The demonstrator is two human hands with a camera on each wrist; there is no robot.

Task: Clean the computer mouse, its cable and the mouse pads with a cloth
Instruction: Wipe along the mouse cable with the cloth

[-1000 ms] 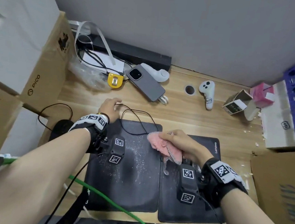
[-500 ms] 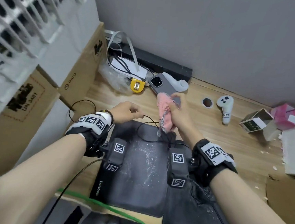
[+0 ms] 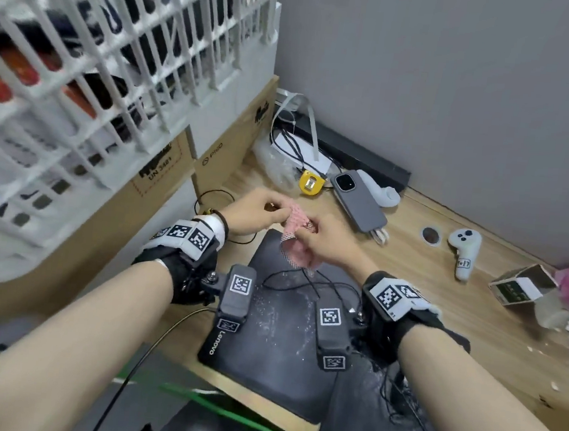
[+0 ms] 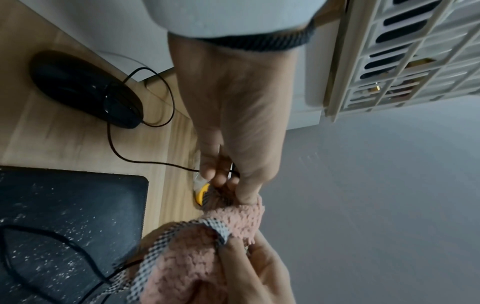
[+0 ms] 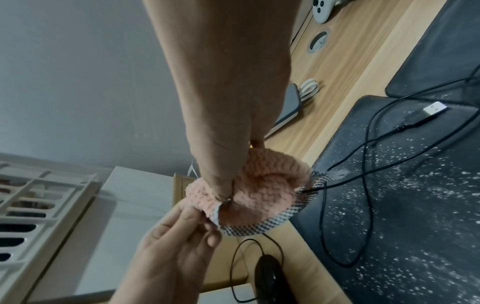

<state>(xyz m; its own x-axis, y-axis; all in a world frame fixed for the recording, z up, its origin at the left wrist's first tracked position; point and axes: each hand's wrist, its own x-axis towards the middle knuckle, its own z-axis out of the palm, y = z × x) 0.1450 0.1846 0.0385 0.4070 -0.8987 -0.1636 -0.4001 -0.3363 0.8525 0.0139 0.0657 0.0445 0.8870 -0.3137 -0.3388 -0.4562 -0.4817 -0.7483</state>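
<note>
Left hand (image 3: 254, 212) moved onto cloth (image 3: 295, 237) — both hands' fingers pinch it, right hand (image 3: 328, 245) bunching, above pads.

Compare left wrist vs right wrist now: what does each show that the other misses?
Left wrist only: the yellow item beside the left hand.

Right wrist only: the cable's USB plug lying on the speckled mouse pad, plus the white controller, desk grommet and phone.

Both: the pink cloth held between both hands, right hand included, the black mouse off the pad, and its cable.
</note>
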